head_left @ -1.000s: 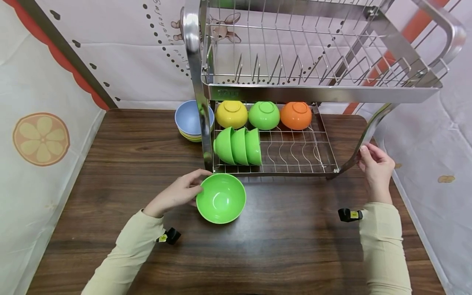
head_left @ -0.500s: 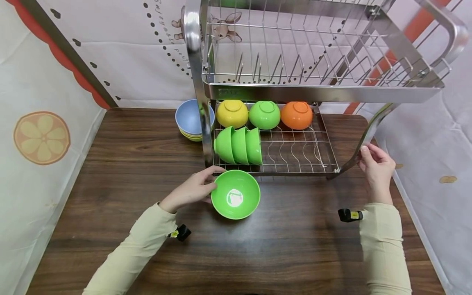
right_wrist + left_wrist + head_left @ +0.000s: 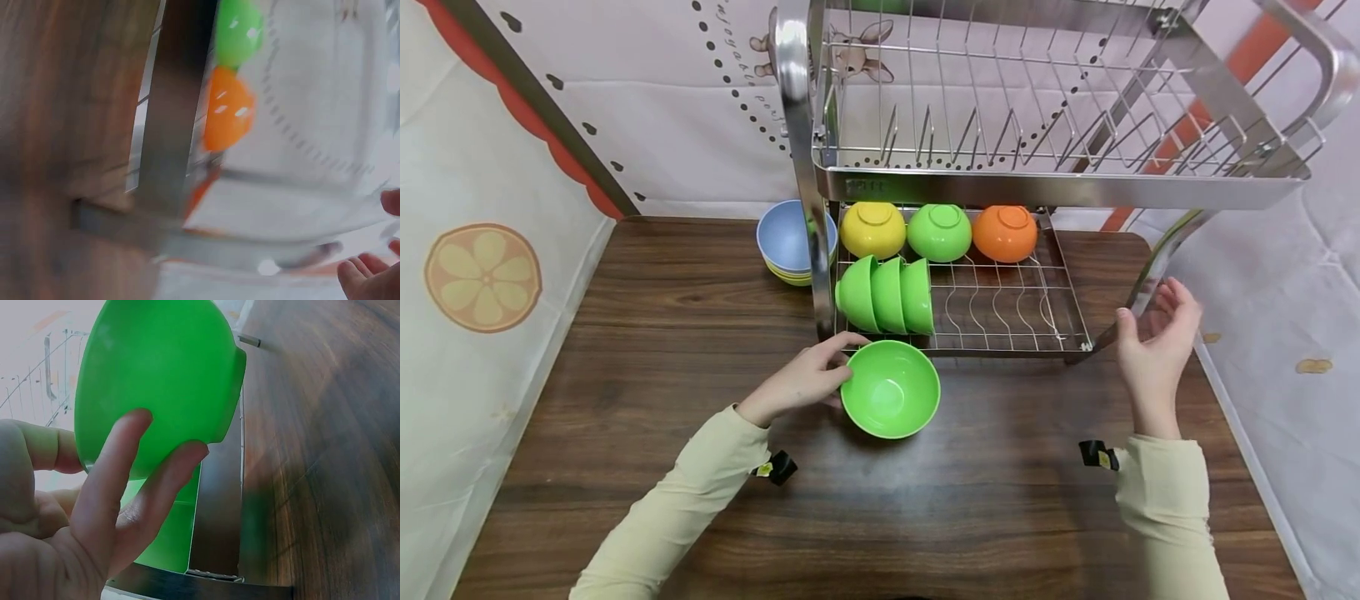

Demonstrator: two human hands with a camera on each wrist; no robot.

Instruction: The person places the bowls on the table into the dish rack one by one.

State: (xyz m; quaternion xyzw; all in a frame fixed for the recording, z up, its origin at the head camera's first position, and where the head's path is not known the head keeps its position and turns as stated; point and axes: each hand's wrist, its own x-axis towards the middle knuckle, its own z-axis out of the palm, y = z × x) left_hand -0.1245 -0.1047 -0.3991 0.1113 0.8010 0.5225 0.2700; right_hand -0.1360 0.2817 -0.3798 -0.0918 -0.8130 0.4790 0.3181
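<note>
My left hand (image 3: 801, 379) holds a green bowl (image 3: 891, 390) by its left rim, in front of the dish rack's lower tier. In the left wrist view, fingers (image 3: 165, 494) spread along the outside of the bowl (image 3: 159, 381), which faces mouth-up over the wooden table. My right hand (image 3: 1159, 354), thumb and fingers apart, is beside the rack's right leg (image 3: 1150, 279) and holds nothing. Only its fingertips (image 3: 369, 265) show at the edge of the blurred right wrist view. Several green bowls (image 3: 887, 296) stand on their sides in the lower tier's front left.
Behind them sit upside-down yellow (image 3: 872, 232), green (image 3: 940, 233) and orange bowls (image 3: 1004, 235). A stack of bowls with a blue one (image 3: 786, 237) on top is left of the rack. The metal upper tier (image 3: 1060, 190) overhangs the lower wire tier (image 3: 1000, 312).
My left hand has carried the green bowl to the right and slightly towards the rack. My right hand has let go of the rack's leg and its fingers have spread.
</note>
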